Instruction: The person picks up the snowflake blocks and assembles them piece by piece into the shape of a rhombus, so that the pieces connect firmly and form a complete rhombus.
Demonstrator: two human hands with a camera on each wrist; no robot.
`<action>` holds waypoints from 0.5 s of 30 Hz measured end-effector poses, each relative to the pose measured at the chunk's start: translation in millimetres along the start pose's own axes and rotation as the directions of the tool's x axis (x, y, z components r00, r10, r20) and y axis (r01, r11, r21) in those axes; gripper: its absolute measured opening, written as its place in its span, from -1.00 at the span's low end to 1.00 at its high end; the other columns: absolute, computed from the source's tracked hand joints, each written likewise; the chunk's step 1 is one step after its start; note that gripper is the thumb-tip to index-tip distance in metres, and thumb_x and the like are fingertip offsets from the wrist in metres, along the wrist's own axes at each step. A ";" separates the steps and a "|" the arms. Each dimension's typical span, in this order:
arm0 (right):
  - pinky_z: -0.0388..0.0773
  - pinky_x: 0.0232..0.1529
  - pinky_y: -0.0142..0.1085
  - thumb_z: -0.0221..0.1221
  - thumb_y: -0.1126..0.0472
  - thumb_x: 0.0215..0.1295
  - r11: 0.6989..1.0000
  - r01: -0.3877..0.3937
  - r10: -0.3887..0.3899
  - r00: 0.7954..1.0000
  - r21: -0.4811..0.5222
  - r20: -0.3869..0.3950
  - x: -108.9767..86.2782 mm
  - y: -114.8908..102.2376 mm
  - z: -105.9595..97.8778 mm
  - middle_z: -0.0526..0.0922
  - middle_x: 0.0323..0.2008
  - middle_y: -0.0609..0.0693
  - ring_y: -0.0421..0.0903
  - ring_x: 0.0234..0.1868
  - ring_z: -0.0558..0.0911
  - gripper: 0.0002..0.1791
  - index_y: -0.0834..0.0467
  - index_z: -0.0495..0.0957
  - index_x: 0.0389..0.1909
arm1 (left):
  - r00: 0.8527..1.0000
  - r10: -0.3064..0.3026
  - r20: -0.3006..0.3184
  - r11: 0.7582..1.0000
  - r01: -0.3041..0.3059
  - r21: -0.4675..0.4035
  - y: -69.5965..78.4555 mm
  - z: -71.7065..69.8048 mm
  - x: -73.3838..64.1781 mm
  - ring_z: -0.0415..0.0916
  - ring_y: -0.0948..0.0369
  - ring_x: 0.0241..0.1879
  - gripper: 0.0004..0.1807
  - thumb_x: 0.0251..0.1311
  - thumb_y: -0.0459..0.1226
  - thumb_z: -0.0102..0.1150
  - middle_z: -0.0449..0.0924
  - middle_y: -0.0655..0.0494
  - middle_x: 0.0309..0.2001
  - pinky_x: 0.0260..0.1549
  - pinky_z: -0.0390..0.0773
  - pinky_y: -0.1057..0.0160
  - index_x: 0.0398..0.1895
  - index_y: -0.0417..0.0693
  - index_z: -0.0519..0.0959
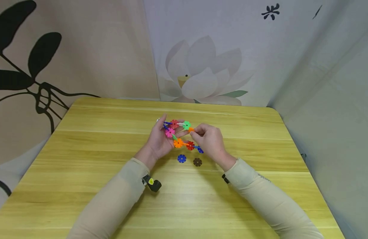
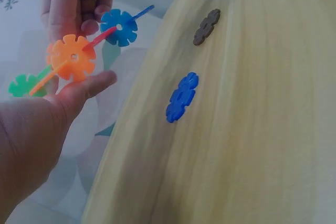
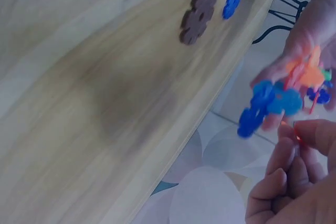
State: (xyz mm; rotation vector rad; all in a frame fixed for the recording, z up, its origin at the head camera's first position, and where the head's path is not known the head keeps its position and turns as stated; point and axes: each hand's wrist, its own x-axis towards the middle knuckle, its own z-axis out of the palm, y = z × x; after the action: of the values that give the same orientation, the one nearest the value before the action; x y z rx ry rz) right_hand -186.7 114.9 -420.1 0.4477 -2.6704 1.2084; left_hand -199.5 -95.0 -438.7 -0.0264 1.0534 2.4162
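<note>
A chain of colourful plastic snowflake discs, among them a pink disc [image 1: 170, 132], a green disc [image 1: 186, 125] and a red disc [image 1: 190, 145], curves round in a loop shape. My left hand [image 1: 160, 140] carries it, palm up, with the thumb raised and fingers stretched out beneath. Between thumb and forefinger, my right hand [image 1: 212, 141] pinches an orange snowflake disc [image 1: 191, 129] beside the green one. Most of that disc is hidden by the fingertips in the right wrist view. The chain's lower end finishes in blue discs [image 3: 255, 109], hanging near the right hand.
A loose blue disc [image 1: 182, 158] and a brown disc [image 1: 197, 162] lie flat on the wooden table [image 1: 112, 186], just in front of the hands. Behind the table's far edge hangs a printed curtain [image 1: 112, 49].
</note>
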 end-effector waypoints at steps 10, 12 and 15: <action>0.67 -0.42 -0.39 0.42 0.16 0.42 0.996 -0.090 0.090 0.989 -0.002 0.118 3.1 7.3 -3.2 0.84 -0.34 0.03 -0.17 -0.44 0.67 -0.86 0.17 0.77 -0.26 | 0.996 -0.054 0.072 0.983 0.065 -0.170 -12.0 -10.8 -6.6 0.00 -0.25 0.70 0.27 0.23 0.69 -0.59 -0.01 -0.15 0.73 0.56 -0.12 -0.63 0.71 0.00 0.13; 0.69 -0.40 -0.38 0.41 0.16 0.42 0.994 -0.107 0.107 0.984 -0.010 0.141 3.6 9.0 -2.0 0.83 -0.33 0.03 -0.16 -0.42 0.67 -0.86 0.16 0.77 -0.26 | 0.997 -0.060 0.050 0.980 0.068 -0.189 -13.4 -12.3 -7.3 0.01 -0.26 0.70 0.24 0.24 0.69 -0.55 0.07 -0.13 0.69 0.57 -0.11 -0.62 0.70 0.04 0.16; 0.71 -0.38 -0.36 0.41 0.16 0.43 0.992 -0.125 0.128 0.978 -0.025 0.166 4.6 12.5 0.4 0.83 -0.31 0.02 -0.15 -0.41 0.67 -0.87 0.15 0.77 -0.24 | 0.998 -0.069 0.012 0.974 0.069 -0.216 -14.3 -13.7 -7.0 0.03 -0.25 0.68 0.03 0.44 0.53 -0.50 0.28 -0.10 0.49 0.68 -0.04 -0.39 0.68 0.04 0.17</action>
State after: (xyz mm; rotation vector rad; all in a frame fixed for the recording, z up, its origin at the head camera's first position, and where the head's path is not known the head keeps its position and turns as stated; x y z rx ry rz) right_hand -195.3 121.5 -427.8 0.3985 -2.8875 1.2354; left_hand -189.4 -99.3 -456.6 -0.1294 0.7701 2.4546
